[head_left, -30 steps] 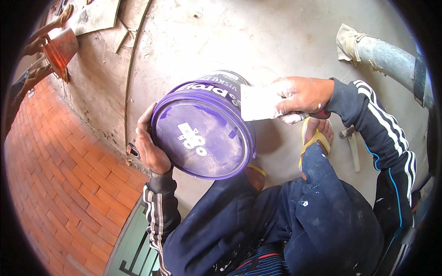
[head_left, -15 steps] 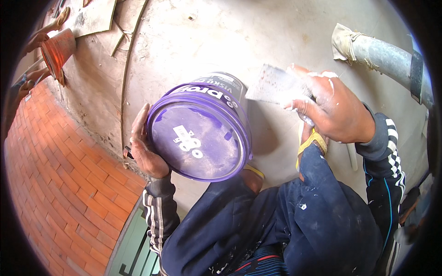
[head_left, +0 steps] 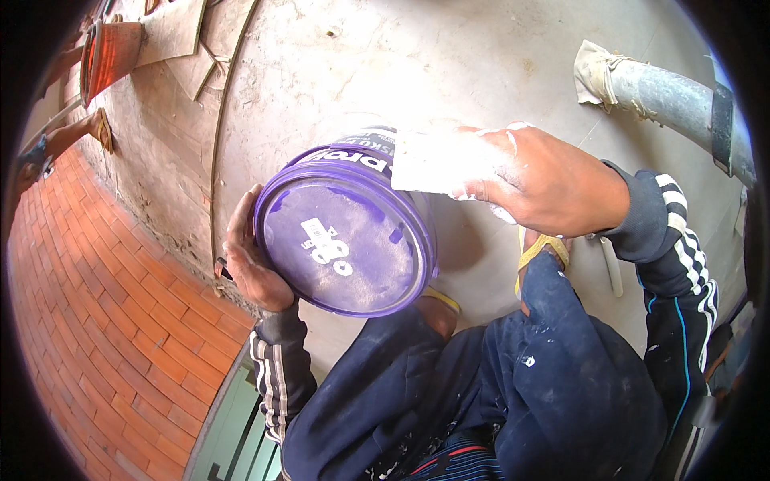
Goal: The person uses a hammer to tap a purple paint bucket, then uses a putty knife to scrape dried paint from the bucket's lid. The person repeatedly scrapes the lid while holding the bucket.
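Note:
A bucket with a round purple lid (head_left: 341, 240) is tilted toward me, in front of my knees. Flattened against its left side, my left hand (head_left: 258, 268) grips the rim with fingers curved along the edge. My right hand (head_left: 553, 183) is closed round a whitish flat scraper (head_left: 425, 163), and its fingers are smeared with white paste. The scraper's blade is over the bucket's upper right side, overlapping the dark wall with white lettering. Glare washes out the blade, so I cannot tell whether it touches the bucket.
A grey pipe (head_left: 662, 96) with a cloth-wrapped end lies at the upper right. Orange brick paving (head_left: 120, 321) runs along the left, beside a thin dark strip (head_left: 216, 152). At the upper left, another person's hand and foot are near an orange bucket (head_left: 116, 60). A pale stick (head_left: 613, 268) lies by my right foot.
My right hand has moved left with the scraper, bringing its blade over the bucket. The orange bucket at the upper left has shifted upward. My left hand and the purple-lidded bucket have stayed put.

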`<state>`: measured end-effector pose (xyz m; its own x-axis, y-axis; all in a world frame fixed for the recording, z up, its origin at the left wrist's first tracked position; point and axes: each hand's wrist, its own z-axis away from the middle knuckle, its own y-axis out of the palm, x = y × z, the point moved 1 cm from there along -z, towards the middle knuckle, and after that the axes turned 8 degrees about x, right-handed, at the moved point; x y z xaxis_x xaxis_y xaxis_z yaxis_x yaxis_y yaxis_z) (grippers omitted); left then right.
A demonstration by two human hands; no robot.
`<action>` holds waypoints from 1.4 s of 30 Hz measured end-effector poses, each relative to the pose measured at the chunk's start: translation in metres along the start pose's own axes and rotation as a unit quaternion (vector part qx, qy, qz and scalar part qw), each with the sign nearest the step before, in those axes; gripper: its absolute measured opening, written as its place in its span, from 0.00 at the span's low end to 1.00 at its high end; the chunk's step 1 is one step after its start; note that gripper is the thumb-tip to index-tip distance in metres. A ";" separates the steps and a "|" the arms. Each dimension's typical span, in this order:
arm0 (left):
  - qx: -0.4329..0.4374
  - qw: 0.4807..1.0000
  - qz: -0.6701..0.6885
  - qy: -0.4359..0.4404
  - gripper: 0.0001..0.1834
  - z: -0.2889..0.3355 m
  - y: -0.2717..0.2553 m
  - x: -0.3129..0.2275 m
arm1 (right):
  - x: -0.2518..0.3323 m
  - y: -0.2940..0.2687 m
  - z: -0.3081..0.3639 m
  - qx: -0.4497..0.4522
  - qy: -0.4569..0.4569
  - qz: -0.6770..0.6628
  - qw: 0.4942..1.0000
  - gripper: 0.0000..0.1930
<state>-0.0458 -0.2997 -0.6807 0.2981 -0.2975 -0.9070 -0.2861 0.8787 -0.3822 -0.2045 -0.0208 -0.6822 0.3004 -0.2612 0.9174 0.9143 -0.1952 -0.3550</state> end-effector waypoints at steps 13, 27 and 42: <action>0.002 0.999 -0.018 -0.036 0.37 -0.009 -0.004 -0.001 | -0.013 -0.035 -0.035 0.242 0.196 -0.077 0.947 0.10; 0.015 0.999 0.000 -0.029 0.37 -0.007 -0.008 0.005 | -0.064 0.041 -0.025 0.218 0.102 -0.537 0.809 0.12; -0.186 0.969 0.142 -0.081 0.28 0.061 0.030 0.006 | -0.029 0.014 -0.015 0.081 0.110 -0.256 0.957 0.15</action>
<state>0.0035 -0.2526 -0.6867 0.2889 0.0258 -0.9570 -0.6769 0.7125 -0.1851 -0.2047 -0.0296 -0.7166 -0.2472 -0.3657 0.8973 0.9615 -0.2073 0.1804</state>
